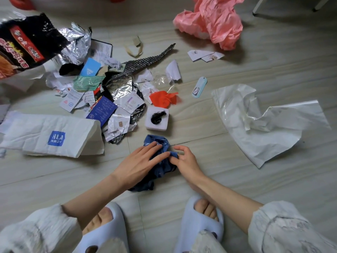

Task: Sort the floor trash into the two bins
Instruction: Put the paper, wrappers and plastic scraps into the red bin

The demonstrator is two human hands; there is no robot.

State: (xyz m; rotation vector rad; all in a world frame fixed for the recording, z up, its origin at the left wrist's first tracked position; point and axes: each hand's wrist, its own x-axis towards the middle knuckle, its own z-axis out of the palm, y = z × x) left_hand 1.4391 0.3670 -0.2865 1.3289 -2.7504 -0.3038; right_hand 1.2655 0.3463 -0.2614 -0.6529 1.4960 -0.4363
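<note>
- Head view: left hand (144,159) is pressing flat-fingered on the crumpled blue wrapper (160,157) lying on the floor (237,179); right hand (184,157) is pinching its edge.
- Risk: the wrapper is springing loose; no bins are showing, so mis-sorting is likely.

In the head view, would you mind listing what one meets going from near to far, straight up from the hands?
Left hand and right hand on the crumpled dark blue wrapper → white foam block with a black clump on it → orange scrap → long silver foil strip.
</note>
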